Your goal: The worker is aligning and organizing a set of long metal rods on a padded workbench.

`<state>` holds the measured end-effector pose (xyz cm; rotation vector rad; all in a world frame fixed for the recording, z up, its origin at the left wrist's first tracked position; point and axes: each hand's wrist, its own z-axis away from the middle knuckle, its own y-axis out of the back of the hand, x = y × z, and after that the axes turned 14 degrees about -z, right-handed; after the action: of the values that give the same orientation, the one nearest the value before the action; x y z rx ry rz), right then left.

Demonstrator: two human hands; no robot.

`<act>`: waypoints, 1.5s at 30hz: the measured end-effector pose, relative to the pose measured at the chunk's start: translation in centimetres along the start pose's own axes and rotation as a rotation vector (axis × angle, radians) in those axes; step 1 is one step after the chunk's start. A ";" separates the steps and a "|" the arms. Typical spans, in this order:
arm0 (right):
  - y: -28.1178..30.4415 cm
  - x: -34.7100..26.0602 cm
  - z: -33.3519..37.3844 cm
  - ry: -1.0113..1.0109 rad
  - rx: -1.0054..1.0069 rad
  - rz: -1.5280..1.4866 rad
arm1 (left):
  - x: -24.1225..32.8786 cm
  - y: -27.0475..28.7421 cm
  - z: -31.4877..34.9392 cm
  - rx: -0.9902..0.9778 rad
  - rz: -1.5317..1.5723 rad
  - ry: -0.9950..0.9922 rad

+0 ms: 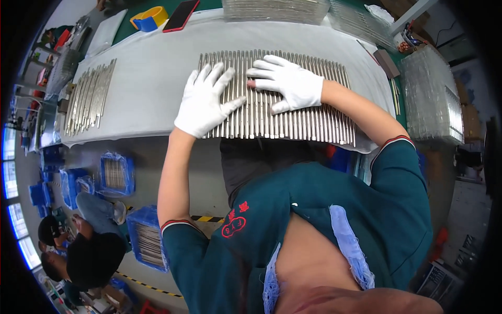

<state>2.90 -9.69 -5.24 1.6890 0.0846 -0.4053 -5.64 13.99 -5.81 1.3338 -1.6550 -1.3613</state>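
Observation:
A wide row of slim metal rods [293, 125] lies side by side on the white cloth [151, 68] in front of me. My left hand [204, 99], in a white glove, rests on the left end of the row with its fingers spread. Flat across the middle of the rods lies my right hand [287, 83], also gloved, its fingers stretched toward the left. One fingertip of the right glove shows bare. Neither hand is closed round a rod. Farther left on the cloth, a smaller group of thin metal rods [91, 97] lies apart.
A red-edged phone [181, 15] and a yellow and blue tape ring [149, 19] lie at the back left. Clear plastic packs [277, 10] stand behind, with a wrapped stack [431, 94] at right. Blue crates [148, 238] of rods stand on the floor near two seated people [89, 256].

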 end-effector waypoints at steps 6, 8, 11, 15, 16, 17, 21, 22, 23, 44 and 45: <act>1.4 -0.1 9.8 -0.133 -0.012 0.037 | 0.8 -1.3 -1.7 0.013 -0.018 -0.160; 1.1 -0.3 10.1 -0.136 -0.031 0.010 | 0.0 -1.2 -1.4 0.014 -0.040 -0.174; 1.1 -0.8 8.9 -0.120 -0.036 -0.011 | -1.5 -1.9 -0.8 0.043 -0.088 -0.177; 0.1 -0.6 6.7 -0.060 0.010 -0.018 | -4.4 -1.2 0.6 0.096 -0.260 -0.380; 0.0 -0.9 5.9 -0.063 0.000 -0.016 | -4.9 -1.2 0.7 0.107 -0.235 -0.426; -0.1 -1.1 5.0 -0.067 -0.009 -0.013 | -5.0 -1.5 0.7 0.111 -0.225 -0.430; -1.0 -1.5 1.8 -0.016 0.035 -0.036 | -5.0 -1.6 0.7 0.066 -0.229 -0.441; -1.2 -1.4 1.6 -0.007 0.060 -0.030 | -4.9 -1.7 0.6 0.059 -0.235 -0.433; -1.0 -1.2 2.0 -0.014 0.061 -0.028 | -4.8 -1.8 0.6 0.052 -0.240 -0.425; -1.2 -1.7 6.9 -0.236 0.287 -0.051 | 3.6 0.1 1.4 0.070 -0.076 -0.125; -0.4 -2.4 7.7 -0.250 0.289 -0.045 | 4.5 0.9 2.5 0.228 -0.174 -0.449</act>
<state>-1.13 -16.71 -5.72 1.9074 -0.1260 -0.6855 -9.57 10.56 -6.26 1.3962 -2.0806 -1.7112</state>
